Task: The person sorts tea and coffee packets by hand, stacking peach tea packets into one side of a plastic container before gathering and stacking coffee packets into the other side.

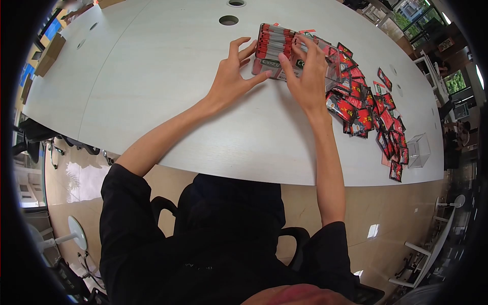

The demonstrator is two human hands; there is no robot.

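Note:
A clear display box (pixel 274 69) stands on the table, its printed front strip facing me. Inside, its left part holds a row of red-and-grey packets (pixel 274 43) packed on edge. My left hand (pixel 231 76) is beside the box's left end, fingers apart, with the thumb at the lower front corner. Over the box's middle is my right hand (pixel 307 76), its fingers spread and curved down at the packets and its thumb near the front rim. Its palm hides part of the box. I see no packet lifted in either hand.
Many loose red-and-black packets (pixel 363 119) lie in a pile right of the box and along the table's right side. A clear empty container (pixel 419 151) stands near the right edge. The white table (pixel 152 76) has a round cable hole (pixel 229 20) at the back.

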